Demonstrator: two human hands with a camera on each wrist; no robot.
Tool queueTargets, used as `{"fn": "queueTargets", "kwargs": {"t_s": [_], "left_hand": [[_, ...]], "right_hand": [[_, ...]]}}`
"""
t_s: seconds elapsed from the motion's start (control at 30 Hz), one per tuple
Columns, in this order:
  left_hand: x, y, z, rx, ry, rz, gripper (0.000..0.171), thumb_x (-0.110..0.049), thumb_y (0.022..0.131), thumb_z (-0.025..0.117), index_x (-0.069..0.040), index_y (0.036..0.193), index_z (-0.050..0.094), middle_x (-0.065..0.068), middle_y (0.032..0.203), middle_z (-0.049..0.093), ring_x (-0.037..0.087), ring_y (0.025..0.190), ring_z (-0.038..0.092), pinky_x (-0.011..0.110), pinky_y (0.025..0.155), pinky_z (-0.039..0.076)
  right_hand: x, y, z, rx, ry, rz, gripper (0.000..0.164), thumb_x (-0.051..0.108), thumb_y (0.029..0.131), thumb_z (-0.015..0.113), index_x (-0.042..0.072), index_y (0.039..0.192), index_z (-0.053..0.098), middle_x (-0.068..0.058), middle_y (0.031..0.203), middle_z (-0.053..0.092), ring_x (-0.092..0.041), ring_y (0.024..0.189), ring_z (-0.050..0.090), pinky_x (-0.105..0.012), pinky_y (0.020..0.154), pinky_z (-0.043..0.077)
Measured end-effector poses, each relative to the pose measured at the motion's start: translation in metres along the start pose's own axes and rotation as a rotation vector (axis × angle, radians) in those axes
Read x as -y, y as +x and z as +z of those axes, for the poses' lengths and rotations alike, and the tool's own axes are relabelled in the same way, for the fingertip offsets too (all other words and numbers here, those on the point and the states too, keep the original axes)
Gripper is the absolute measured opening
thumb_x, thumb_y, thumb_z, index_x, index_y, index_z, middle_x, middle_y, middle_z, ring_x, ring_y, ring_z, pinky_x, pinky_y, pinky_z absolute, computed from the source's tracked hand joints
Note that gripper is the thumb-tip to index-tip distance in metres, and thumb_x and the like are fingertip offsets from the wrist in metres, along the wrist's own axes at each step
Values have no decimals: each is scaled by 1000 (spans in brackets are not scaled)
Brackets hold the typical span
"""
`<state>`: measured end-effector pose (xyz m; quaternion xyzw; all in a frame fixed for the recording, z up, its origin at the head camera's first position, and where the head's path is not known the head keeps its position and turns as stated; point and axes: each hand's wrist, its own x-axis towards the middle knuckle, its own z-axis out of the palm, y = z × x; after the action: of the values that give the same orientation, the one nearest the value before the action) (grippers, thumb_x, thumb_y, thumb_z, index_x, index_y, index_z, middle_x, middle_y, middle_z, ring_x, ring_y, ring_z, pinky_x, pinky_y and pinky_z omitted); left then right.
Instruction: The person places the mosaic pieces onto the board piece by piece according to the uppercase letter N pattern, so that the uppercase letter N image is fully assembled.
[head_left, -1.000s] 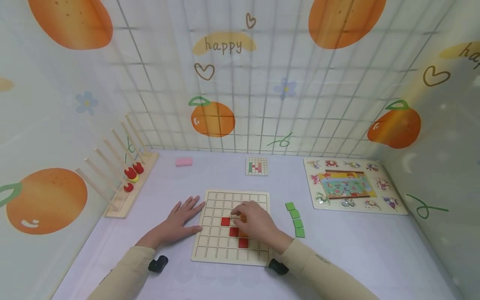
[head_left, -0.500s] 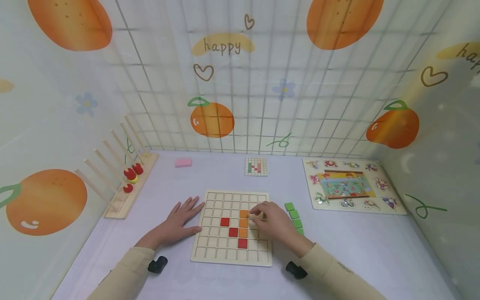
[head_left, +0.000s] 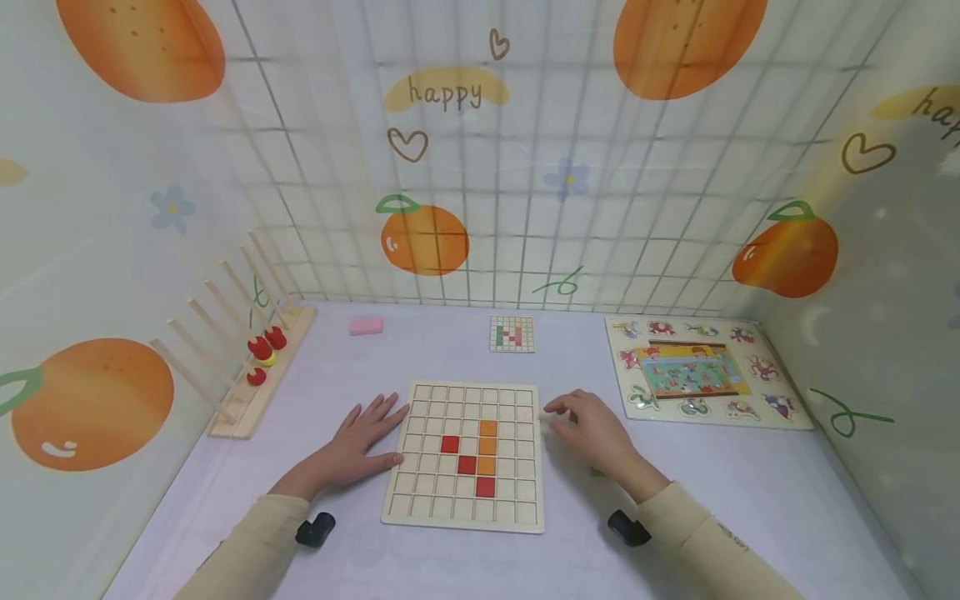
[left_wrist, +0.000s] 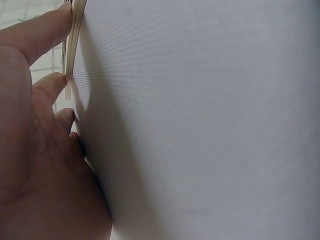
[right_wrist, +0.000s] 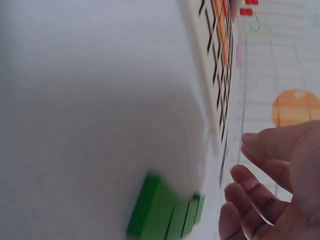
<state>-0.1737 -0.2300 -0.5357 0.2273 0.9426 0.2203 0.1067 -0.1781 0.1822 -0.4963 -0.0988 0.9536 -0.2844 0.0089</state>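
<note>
A wooden grid board lies flat, with three red tiles on a diagonal and three orange tiles in a column. At the board's left edge my left hand rests with fingers spread, thumb and index fingertips touching the rim. My right hand is off the board's right side, above the table, its fingers loosely bent and holding nothing. Below it, in the right wrist view, several green tiles lie in a row; the hand mostly hides them in the head view.
Behind the board lies a small pattern card. A pink block is at the back left, beside a wooden peg rack with red and yellow pieces. At the right lies a picture puzzle board.
My right hand has moved right, from over the orange tiles to beyond the board's edge, uncovering the orange column and covering the green tiles. My left hand has stayed put.
</note>
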Motion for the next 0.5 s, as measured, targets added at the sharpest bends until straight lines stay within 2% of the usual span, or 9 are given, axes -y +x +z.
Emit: {"fn": "queueTargets", "kwargs": {"t_s": [0.17, 0.27, 0.5], "left_hand": [[-1, 0, -1, 1, -6, -1, 83, -58, 95, 62, -21, 162, 28, 9, 170, 14, 35, 157, 4, 60, 123, -1], [-1, -1, -1, 0, -6, -1, 83, -58, 95, 62, -21, 162, 29, 9, 170, 14, 35, 157, 4, 60, 123, -1], [-1, -1, -1, -4, 0, 1, 83, -58, 95, 62, -21, 162, 29, 9, 170, 14, 35, 157, 5, 59, 123, 0]], "right_hand": [[-20, 5, -9, 4, 7, 25, 21, 14, 94, 72, 15, 115, 76, -9, 118, 64, -25, 99, 60, -44, 85, 54], [-29, 7, -11, 22, 8, 33, 24, 12, 95, 71, 14, 118, 75, -11, 122, 62, -27, 103, 61, -45, 86, 55], [-38, 10, -13, 36, -18, 22, 24, 6, 92, 73, 10, 116, 75, -11, 112, 65, -21, 89, 56, -36, 73, 51]]}}
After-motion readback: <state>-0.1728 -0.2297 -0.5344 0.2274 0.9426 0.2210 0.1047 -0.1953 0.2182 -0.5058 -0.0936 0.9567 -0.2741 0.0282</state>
